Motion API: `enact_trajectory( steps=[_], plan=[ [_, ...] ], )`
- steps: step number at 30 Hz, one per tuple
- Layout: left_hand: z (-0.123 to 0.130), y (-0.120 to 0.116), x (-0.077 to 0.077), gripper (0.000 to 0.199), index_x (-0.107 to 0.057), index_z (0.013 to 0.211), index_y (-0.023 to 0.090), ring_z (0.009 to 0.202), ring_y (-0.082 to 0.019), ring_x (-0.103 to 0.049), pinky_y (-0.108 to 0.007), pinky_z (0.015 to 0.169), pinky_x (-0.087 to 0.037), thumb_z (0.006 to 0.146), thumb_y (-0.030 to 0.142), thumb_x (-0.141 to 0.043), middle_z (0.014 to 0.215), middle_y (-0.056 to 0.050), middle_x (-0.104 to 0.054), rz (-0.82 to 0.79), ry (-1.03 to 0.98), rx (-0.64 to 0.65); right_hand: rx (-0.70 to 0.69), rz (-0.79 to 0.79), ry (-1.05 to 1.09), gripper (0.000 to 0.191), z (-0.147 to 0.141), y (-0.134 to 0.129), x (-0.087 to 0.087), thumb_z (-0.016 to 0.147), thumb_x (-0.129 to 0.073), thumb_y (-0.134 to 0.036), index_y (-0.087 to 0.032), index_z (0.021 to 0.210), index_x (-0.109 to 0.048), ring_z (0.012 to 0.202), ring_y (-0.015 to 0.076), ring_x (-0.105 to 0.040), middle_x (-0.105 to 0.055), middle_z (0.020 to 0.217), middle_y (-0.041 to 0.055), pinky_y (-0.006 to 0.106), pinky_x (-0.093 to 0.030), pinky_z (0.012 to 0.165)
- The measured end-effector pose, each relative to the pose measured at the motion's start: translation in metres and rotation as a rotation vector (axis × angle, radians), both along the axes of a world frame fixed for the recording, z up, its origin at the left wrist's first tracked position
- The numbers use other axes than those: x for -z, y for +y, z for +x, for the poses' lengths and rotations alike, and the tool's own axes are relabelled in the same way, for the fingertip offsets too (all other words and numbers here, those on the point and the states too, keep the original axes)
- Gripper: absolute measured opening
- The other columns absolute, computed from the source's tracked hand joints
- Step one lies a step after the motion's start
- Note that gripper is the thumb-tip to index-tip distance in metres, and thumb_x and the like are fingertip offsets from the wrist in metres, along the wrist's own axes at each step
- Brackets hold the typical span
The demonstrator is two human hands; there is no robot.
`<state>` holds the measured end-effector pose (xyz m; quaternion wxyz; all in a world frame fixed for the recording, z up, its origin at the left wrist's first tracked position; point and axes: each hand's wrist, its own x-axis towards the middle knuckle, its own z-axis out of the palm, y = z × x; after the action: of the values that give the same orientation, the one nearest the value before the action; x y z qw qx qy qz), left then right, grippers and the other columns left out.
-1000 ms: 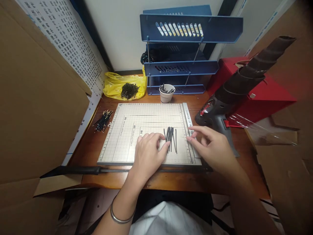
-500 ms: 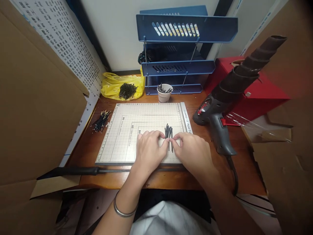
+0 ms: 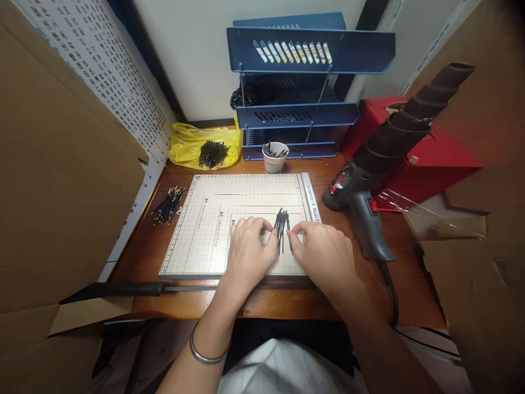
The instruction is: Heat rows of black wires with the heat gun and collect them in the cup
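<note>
Several thin black wire-like pieces [image 3: 283,225] lie side by side, lengthwise, on the gridded board of a paper cutter [image 3: 197,235]. At their left edge is my left hand [image 3: 252,246], thumb and forefinger closed in a pinch on the outer pieces. My right hand [image 3: 324,249] pinches at the right edge, where one black piece runs down beside the thumb. A narrow gap separates that piece from the others. Both hands rest low over the board, and their fingertips partly cover the pieces.
Left of the board lies a bunch of black pieces with pale tips [image 3: 170,205]. Behind it are a yellow bag [image 3: 180,145] with more pieces, a paper cup [image 3: 274,161] and a blue rack [image 3: 295,115]. A heat gun [image 3: 371,213] stands right. The cutter's handle [image 3: 127,288] lies along the front.
My hands have parted slightly; their fingertips were almost touching over the bunch. The black pieces are now spread wider, with one apart at the right. The view has shifted a little.
</note>
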<state>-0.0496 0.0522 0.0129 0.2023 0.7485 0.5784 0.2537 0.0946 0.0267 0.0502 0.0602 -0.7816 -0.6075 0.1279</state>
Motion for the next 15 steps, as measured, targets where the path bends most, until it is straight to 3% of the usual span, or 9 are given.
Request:
enact_trajectory(
  steps=[4, 9, 15],
  plan=[
    [0.0004, -0.0003, -0.0009, 0.009, -0.060, 0.085, 0.023, 0.091, -0.026, -0.061, -0.043, 0.087, -0.043, 0.094, 0.025, -0.061, 0.083, -0.002, -0.066, -0.004, 0.000, 0.008, 0.032, 0.001, -0.028, 0.031, -0.0031, 0.0005, -0.0006, 0.095, -0.056, -0.048, -0.028, 0.092, -0.079, 0.082, 0.0305, -0.072, -0.077, 0.085, 0.0106, 0.033, -0.033, 0.061],
    [-0.0004, 0.0000, -0.0007, 0.012, -0.059, 0.086, 0.023, 0.091, -0.026, -0.061, -0.043, 0.087, -0.043, 0.091, 0.030, -0.067, 0.084, -0.002, -0.065, -0.004, 0.016, 0.024, 0.044, -0.005, -0.011, 0.026, 0.0011, 0.0024, -0.0015, 0.094, -0.056, -0.039, -0.028, 0.091, -0.079, 0.083, 0.0294, -0.072, -0.077, 0.084, 0.0097, 0.033, -0.036, 0.063],
    [-0.0002, 0.0002, 0.0003, 0.007, -0.060, 0.086, 0.023, 0.091, -0.026, -0.061, -0.042, 0.088, -0.043, 0.092, 0.024, -0.064, 0.083, -0.001, -0.065, 0.001, 0.012, 0.016, 0.041, 0.002, 0.009, 0.024, 0.0023, 0.0039, -0.0017, 0.092, -0.061, -0.046, -0.030, 0.092, -0.079, 0.086, 0.0311, -0.072, -0.077, 0.085, 0.0088, 0.033, -0.033, 0.063]
  ],
)
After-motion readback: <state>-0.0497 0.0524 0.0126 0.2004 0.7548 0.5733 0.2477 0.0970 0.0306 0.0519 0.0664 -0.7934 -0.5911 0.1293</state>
